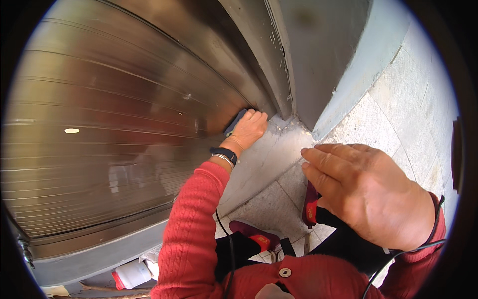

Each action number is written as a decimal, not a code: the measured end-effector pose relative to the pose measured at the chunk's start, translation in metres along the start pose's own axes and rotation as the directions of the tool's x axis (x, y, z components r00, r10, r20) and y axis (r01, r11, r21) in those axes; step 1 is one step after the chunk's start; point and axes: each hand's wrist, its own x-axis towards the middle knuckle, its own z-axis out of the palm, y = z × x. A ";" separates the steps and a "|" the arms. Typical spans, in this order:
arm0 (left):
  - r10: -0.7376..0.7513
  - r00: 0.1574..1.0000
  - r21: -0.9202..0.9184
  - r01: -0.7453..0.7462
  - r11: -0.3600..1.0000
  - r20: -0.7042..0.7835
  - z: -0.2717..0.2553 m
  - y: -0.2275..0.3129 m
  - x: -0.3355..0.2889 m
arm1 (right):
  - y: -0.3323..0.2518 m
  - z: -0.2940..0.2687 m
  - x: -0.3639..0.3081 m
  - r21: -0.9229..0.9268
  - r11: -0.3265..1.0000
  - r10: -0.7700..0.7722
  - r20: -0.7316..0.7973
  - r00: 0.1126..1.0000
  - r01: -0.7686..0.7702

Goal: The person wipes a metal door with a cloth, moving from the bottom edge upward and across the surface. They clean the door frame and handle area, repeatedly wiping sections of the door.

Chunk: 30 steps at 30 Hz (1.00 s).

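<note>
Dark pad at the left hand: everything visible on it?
The pad is dark blue-grey and looks flat and thin; cloth or sponge, can't tell which. The left hand holds it and hides much of it, leaving one side exposed. It slants in view, apparently against the shiny metal panel, near that panel's edge.

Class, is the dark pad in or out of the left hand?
In: the left hand curls over the dark pad, its edge showing.
</note>
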 end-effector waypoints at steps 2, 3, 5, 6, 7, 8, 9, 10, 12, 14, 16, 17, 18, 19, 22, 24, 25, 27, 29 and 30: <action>-0.020 1.000 -0.039 0.019 0.999 -0.009 0.008 0.004 -0.001 | -0.001 -0.003 0.001 0.013 1.000 -0.012 0.039 0.999 0.012; -0.025 1.000 -0.043 0.024 0.999 -0.017 0.009 0.005 -0.001 | -0.001 -0.005 0.000 0.019 1.000 -0.019 0.044 0.999 0.018; -0.016 1.000 -0.042 0.017 0.999 0.023 0.004 0.004 -0.001 | -0.003 -0.005 0.000 0.018 1.000 -0.005 0.022 1.000 0.004; -0.054 0.998 -0.073 0.055 0.996 0.014 -0.003 0.002 -0.002 | -0.004 -0.004 -0.001 0.007 1.000 -0.008 -0.003 1.000 0.008; -0.065 0.997 -0.087 0.068 0.994 0.038 -0.012 -0.001 -0.001 | -0.004 -0.004 -0.002 -0.022 0.999 -0.035 -0.024 0.999 0.034; -0.061 0.989 -0.100 0.074 0.992 0.133 -0.023 -0.004 0.000 | -0.004 -0.004 -0.003 -0.052 0.997 -0.058 -0.046 0.997 0.055; -0.119 0.984 -0.106 0.134 0.985 0.132 -0.037 -0.008 0.001 | -0.004 -0.004 -0.005 -0.074 0.994 -0.085 -0.095 0.992 0.078; -0.171 0.985 -0.087 0.171 0.981 0.005 -0.053 -0.016 0.003 | -0.005 -0.003 -0.005 -0.099 0.993 -0.081 -0.114 0.990 0.070; -0.246 0.966 -0.043 0.244 0.969 -0.080 -0.091 -0.030 0.007 | -0.008 -0.003 -0.005 -0.132 0.989 -0.093 -0.199 0.976 0.067; -0.303 0.928 -0.017 0.307 0.952 -0.214 -0.134 -0.049 0.015 | -0.009 -0.007 -0.006 -0.076 0.996 -0.065 -0.180 0.982 0.052; -0.357 0.882 -0.005 0.374 0.928 -0.307 -0.182 -0.072 0.024 | -0.009 -0.013 -0.009 0.016 1.000 -0.007 -0.084 0.996 0.009; -0.398 0.839 0.028 0.439 0.898 -0.372 -0.208 -0.086 0.028 | -0.010 -0.015 -0.010 0.027 1.000 -0.008 -0.072 0.997 0.010; -0.387 0.787 0.050 0.465 0.884 -0.479 -0.233 -0.100 0.033 | -0.011 -0.015 -0.009 0.034 0.999 -0.024 -0.085 0.996 0.027; -0.389 0.739 0.111 0.526 0.843 -0.549 -0.259 -0.114 0.038 | -0.013 -0.015 -0.009 0.042 0.998 -0.040 -0.096 0.995 0.044; -0.261 0.568 0.196 0.619 0.760 -0.781 -0.325 -0.152 0.058 | -0.016 -0.012 -0.010 0.029 0.997 -0.070 -0.104 0.992 0.073; -0.161 0.446 0.184 0.633 0.752 -0.880 -0.345 -0.171 0.078 | -0.019 -0.005 -0.003 0.003 0.986 -0.160 -0.273 0.949 0.167; -0.188 0.479 0.189 0.633 0.751 -0.857 -0.348 -0.176 0.086 | -0.019 -0.003 -0.004 -0.017 0.982 -0.184 -0.305 0.935 0.187; -0.192 0.590 0.250 0.583 0.773 -0.784 -0.332 -0.175 0.103 | -0.017 0.000 -0.006 -0.060 0.977 -0.212 -0.316 0.925 0.203; -0.077 0.680 0.344 0.461 0.818 -0.729 -0.304 -0.163 0.111 | -0.012 0.001 -0.011 -0.083 0.977 -0.213 -0.299 0.930 0.197; -0.114 0.687 0.347 0.495 0.797 -0.718 -0.290 -0.153 0.110 | -0.010 0.001 -0.014 -0.081 0.978 -0.207 -0.301 0.931 0.192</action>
